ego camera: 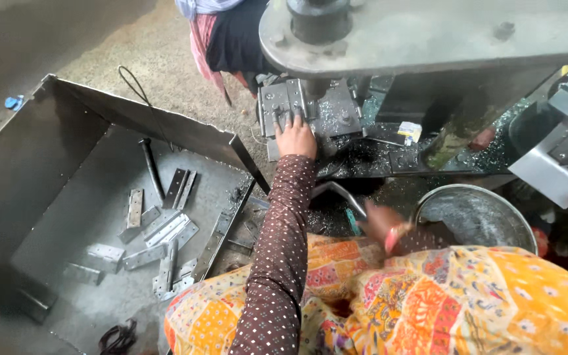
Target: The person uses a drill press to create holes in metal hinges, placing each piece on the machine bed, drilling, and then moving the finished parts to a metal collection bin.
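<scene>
Reaching far under the grey press head [428, 33], the left hand [295, 137] lies flat with fingers spread, pressing a metal hinge plate [283, 105] on the machine bed. The right hand [381, 223] is nearer, low beside a round metal bowl [474, 213]; whether it grips anything I cannot tell. Loose hinge plates [159, 240] lie in the steel tray [27, 171] at left.

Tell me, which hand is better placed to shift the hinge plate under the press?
The left hand, probably: its fingers already rest on the hinge plate under the press. The right hand is low, beside the bucket.
</scene>
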